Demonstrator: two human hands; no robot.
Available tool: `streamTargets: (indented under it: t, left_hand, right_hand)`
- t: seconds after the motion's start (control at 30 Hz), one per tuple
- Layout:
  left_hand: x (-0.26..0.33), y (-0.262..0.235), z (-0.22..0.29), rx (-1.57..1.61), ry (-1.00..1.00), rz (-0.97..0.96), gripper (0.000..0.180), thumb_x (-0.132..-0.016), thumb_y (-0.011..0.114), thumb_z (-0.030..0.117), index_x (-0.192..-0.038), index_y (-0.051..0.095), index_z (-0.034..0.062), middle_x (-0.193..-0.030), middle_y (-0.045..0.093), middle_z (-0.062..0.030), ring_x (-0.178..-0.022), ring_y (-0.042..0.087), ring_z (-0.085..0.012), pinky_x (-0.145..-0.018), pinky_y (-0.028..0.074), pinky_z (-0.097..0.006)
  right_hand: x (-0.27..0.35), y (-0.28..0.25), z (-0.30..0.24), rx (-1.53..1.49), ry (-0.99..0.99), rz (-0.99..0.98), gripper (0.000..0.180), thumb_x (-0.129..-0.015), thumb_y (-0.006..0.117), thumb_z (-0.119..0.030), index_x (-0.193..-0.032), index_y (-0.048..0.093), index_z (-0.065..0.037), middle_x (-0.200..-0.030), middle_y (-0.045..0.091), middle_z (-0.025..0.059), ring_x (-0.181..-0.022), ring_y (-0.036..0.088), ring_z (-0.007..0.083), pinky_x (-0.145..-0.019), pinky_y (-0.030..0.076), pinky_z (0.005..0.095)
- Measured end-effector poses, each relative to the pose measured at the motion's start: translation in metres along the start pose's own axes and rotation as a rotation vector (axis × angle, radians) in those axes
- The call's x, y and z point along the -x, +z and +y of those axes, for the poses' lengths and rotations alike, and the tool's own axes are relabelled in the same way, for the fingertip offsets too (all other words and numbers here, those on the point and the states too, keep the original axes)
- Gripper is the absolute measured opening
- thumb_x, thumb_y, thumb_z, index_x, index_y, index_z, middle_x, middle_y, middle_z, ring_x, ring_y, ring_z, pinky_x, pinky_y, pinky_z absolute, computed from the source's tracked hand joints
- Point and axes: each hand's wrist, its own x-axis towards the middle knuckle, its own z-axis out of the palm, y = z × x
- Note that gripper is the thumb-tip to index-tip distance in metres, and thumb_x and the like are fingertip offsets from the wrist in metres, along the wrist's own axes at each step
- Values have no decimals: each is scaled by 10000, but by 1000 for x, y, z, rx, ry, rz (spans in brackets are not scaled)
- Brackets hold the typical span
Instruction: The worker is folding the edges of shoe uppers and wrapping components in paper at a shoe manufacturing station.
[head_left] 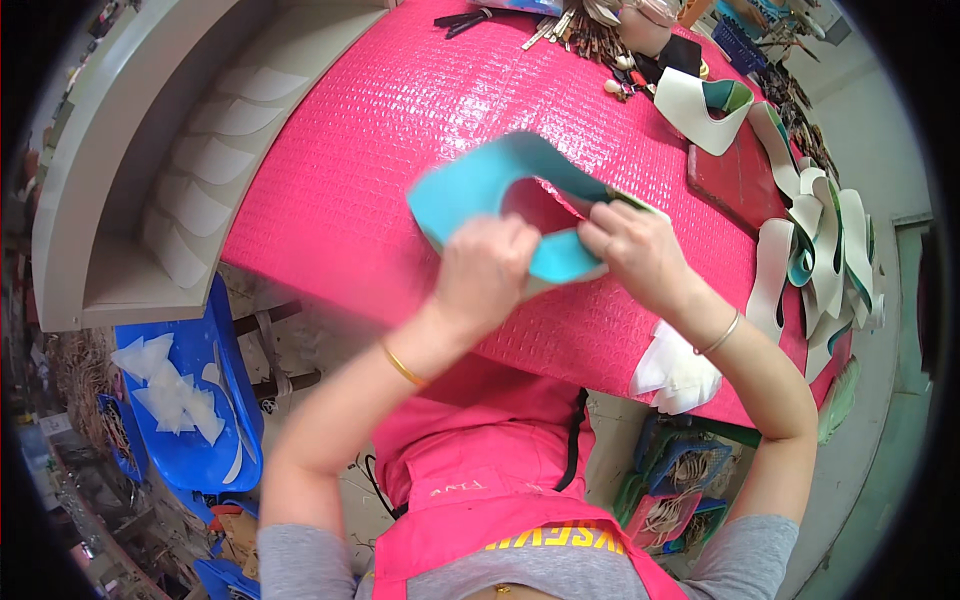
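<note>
The pink-covered table [330,170] fills most of the view, its far edge lined with brushes [580,35] and small gear, which leaves the near part for handwork. On its left stands a curved grey unit [75,230], open toward the worker; pale curved pieces [235,118] lie overlapped in a row inside it, probably so each can be lifted singly. A blue chair [205,475] beside the table seems to serve as an extra shelf.

At the right edge, pale loops with green and teal linings [828,250] sit bunched together, apparently grouped to stay clear of the middle. A dark red slab [735,190] lies next to them, with another loop partly over it.

The teal piece [465,190], curved around an opening, is in both hands just above the table's near middle, teal face up. The left hand [485,268], blurred, is curled over the near edge, fingers closed on it. The right hand [635,250] pinches the same piece farther right, thumb and fingers together. Gripping at two spots probably keeps the floppy band taut between them.

White triangles [175,395] lie loosely on the chair; thin white sheets [678,370] rest at the table's near edge, seemingly within right-hand reach.
</note>
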Motion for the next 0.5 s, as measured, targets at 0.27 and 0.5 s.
streamTargets:
  t: [0.27, 0.5]
  left_hand:
    - [-10, -3, -34, -481, 768, 57, 112, -637, 514, 142, -720, 544, 73, -665, 471, -38, -684, 497, -185, -672, 393, -327]
    - [47, 13, -1, -282, 69, -38, 106, -622, 566, 116, -724, 562, 86, -765, 497, -29, -777, 495, -186, -731, 328, -323]
  right_hand:
    - [1, 50, -7, 38, -61, 423, 200, -608, 537, -106, -786, 584, -28, -841, 554, 67, -816, 555, 212, -647, 483, 318]
    - [13, 56, -39, -103, 166, -77, 115, -646, 544, -56, -729, 621, -32, -705, 579, 109, -704, 611, 243, -595, 498, 312]
